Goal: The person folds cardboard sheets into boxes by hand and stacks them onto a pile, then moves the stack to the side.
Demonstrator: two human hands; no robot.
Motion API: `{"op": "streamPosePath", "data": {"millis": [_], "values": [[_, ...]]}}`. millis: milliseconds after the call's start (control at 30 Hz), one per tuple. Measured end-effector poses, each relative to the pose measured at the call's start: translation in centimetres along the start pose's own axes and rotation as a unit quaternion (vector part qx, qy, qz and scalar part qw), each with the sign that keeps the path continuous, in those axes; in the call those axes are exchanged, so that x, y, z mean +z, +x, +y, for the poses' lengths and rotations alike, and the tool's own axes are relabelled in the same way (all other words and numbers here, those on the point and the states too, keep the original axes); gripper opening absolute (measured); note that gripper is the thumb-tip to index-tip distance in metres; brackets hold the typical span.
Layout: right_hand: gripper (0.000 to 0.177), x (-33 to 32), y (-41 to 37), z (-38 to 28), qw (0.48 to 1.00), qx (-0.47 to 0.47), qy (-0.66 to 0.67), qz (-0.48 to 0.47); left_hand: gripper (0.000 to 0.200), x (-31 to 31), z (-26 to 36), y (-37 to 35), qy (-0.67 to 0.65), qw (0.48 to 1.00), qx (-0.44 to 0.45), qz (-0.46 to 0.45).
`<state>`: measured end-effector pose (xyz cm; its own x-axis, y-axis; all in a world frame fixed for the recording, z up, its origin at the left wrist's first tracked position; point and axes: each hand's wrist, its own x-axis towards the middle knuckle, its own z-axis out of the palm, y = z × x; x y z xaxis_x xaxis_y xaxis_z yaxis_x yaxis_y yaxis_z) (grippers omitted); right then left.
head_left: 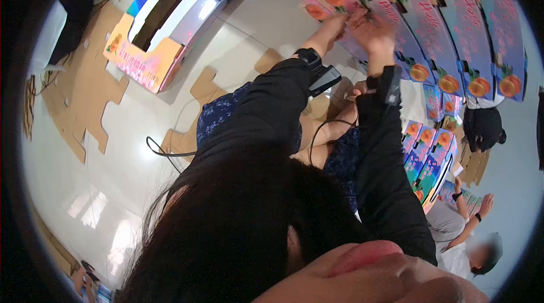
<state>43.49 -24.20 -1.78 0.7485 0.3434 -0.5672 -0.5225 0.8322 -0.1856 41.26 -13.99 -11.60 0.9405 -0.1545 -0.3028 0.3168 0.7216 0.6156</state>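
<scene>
Fingers parted and bent, the right hand (374,34) is raised against or just before the printed faces of the row of cartons (433,31), its outline slightly blurred; the left hand (335,26) is beside it, near the end of the same row, its fingers partly hidden, so whether they pinch anything cannot be told. Pale, glossy floor (133,133) spreads below and to the left; the row of cartons fans across the upper right, pink and blue, with orange fruit printed on each; a co-worker (459,246) in a cap and pale top is at the lower right, and another person (481,127) in dark clothing is above, near the far edge. Flat brown cardboard (79,82) lies on the floor at the left; an open carton (170,71) with an orange and pink end sits beside it, its long opening showing a dark interior; a smaller group of cartons (428,158) stands to the right of the person's right sleeve (382,156). Dark devices are strapped at both wrists, one on the left (324,79) and one on the right (391,85); a thin black cable (170,154) loops out beside the left sleeve (249,116).
</scene>
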Motion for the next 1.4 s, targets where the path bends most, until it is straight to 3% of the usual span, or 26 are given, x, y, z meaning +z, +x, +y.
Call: {"op": "streamPosePath", "data": {"millis": [67,200,267,367,467,500,567,600,633,667,767,867,1033,1133,1167,1233,1267,1400], "values": [[0.032,-1.6,-3.0,1.5,0.998,-0.033,-0.056,-0.025,0.014,-0.7,0.4,-0.4,0.007,0.999,0.0,-0.043],[0.027,-7.7,-10.1,0.4,0.977,-0.043,-0.209,-0.001,0.016,-0.6,-0.3,1.0,0.025,0.998,-0.05,0.034],[0.027,-10.3,-13.3,-1.3,0.948,-0.15,-0.261,0.105,0.016,0.7,2.2,-1.4,0.032,0.995,-0.036,0.089],[0.041,-13.3,-16.9,-5.4,0.833,-0.343,-0.353,0.253,0.017,1.6,4.3,-1.7,-0.025,0.985,-0.022,0.167],[0.062,-12.2,-18.8,-8.2,0.717,-0.473,-0.419,0.294,0.018,3.2,7.4,-2.8,0.025,0.992,0.082,0.094],[0.068,-11.8,-18.8,-9.0,0.682,-0.511,-0.428,0.303,0.023,3.8,8.0,-2.8,0.075,0.976,0.178,0.103],[0.076,-11.0,-18.0,-10.5,0.634,-0.557,-0.443,0.302,0.038,4.7,9.1,-2.8,0.17,0.907,0.365,0.119],[0.079,-10.6,-17.7,-11.1,0.609,-0.58,-0.45,0.3,0.045,4.9,10.3,-3.5,0.314,0.803,0.481,0.159],[0.074,-9.9,-17.4,-11.3,0.632,-0.58,-0.434,0.274,0.053,5.0,11.7,-4.7,0.443,0.66,0.575,0.193],[0.069,-9.2,-17.0,-11.3,0.655,-0.579,-0.418,0.247,0.06,5.2,12.7,-5.4,0.551,0.487,0.641,0.219],[0.06,-7.8,-15.8,-11.7,0.698,-0.58,-0.379,0.181,0.084,5.6,13.5,-5.5,0.602,0.485,0.601,0.202],[0.057,-7.2,-14.6,-11.8,0.715,-0.592,-0.347,0.133,0.09,4.9,14.1,-4.6,0.559,0.595,0.561,0.137],[0.058,-6.8,-14.2,-11.9,0.723,-0.603,-0.313,0.127,0.08,5.1,15.6,-4.1,0.575,0.613,0.522,0.146],[0.08,-6.5,-15.1,-12.5,0.735,-0.587,-0.309,0.145,0.08,5.5,14.7,-3.8,0.566,0.648,0.503,0.085],[0.08,-6.4,-15.6,-12.9,0.769,-0.564,-0.277,0.115,0.081,5.5,14.4,-3.6,0.556,0.665,0.495,0.063],[0.081,-6.1,-16.6,-14.0,0.831,-0.514,-0.208,0.053,0.083,5.7,14.3,-4.1,0.572,0.635,0.513,0.08],[0.075,-5.4,-16.3,-14.9,0.834,-0.515,-0.16,0.117,0.085,5.7,14.2,-4.3,0.58,0.621,0.52,0.088],[0.061,-4.4,-15.4,-16.6,0.812,-0.532,-0.214,0.108,0.089,4.5,13.6,-3.1,0.545,0.659,0.516,0.048]]}}
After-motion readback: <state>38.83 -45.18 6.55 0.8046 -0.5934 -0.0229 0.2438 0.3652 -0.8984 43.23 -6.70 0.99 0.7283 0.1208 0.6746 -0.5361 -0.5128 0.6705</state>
